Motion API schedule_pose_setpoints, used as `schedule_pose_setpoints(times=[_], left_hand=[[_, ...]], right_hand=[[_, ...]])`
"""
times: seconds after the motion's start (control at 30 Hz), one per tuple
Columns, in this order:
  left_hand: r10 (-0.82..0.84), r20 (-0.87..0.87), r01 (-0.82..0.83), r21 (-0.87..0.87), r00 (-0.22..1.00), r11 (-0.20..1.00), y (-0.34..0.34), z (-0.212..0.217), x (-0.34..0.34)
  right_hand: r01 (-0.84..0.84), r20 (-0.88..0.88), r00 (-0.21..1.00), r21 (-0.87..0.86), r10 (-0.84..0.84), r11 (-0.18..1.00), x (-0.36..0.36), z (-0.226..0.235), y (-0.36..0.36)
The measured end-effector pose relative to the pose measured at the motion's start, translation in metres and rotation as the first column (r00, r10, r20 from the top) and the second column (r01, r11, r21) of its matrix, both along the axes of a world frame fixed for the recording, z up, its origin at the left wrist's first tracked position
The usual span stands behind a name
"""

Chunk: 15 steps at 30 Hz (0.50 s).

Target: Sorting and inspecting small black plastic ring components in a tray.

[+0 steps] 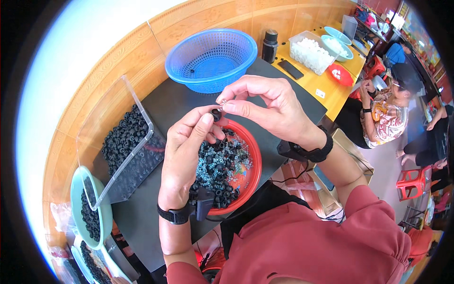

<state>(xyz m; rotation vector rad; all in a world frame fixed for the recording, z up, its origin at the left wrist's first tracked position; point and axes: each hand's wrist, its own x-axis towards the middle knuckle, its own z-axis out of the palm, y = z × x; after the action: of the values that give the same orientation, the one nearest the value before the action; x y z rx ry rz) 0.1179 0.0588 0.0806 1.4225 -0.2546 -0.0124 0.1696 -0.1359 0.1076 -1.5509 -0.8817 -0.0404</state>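
Between the thumb and fingers of my left hand (184,142) is a small round black part (216,114), hollow on top. My right hand (272,106) meets it from the right, pinching a tiny metal spring (222,105) just above the opening. Whether the spring touches the black part I cannot tell. Below both hands is a round red tray (257,165) with loose black parts (220,177) and many small silvery springs (242,154) mixed together. My left hand partly hides the tray's left side. A wrist strap with a small device is on each of my wrists.
A blue perforated basket (239,75) stands on the dark table behind my hands. At left are a clear bin (150,125) and a green bowl (107,215) of black parts. A yellow table (338,85) holds a phone (290,69), a black flask (269,46) and white pieces. Another person (385,113) sits at right.
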Motion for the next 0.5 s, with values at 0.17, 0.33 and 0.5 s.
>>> schedule_pose_setpoints(times=[0.17, 0.33, 0.5], left_hand=[[0.031, 0.023, -0.030, -0.009, 0.999, 0.999, -0.003, 0.001, -0.004], [0.030, 0.005, -0.030, -0.023, 1.000, 0.999, -0.005, -0.002, -0.003], [-0.022, -0.133, -0.014, -0.260, 0.991, 0.966, -0.006, -0.011, 0.004]], right_hand=[[0.098, 0.230, 0.971, -0.100, -0.073, 0.990, 0.002, -0.006, 0.001], [0.239, 0.504, 0.847, -0.083, -0.166, 0.967, 0.002, -0.017, 0.004], [0.442, 0.792, 0.567, -0.059, -0.228, 0.895, -0.002, -0.027, 0.010]])
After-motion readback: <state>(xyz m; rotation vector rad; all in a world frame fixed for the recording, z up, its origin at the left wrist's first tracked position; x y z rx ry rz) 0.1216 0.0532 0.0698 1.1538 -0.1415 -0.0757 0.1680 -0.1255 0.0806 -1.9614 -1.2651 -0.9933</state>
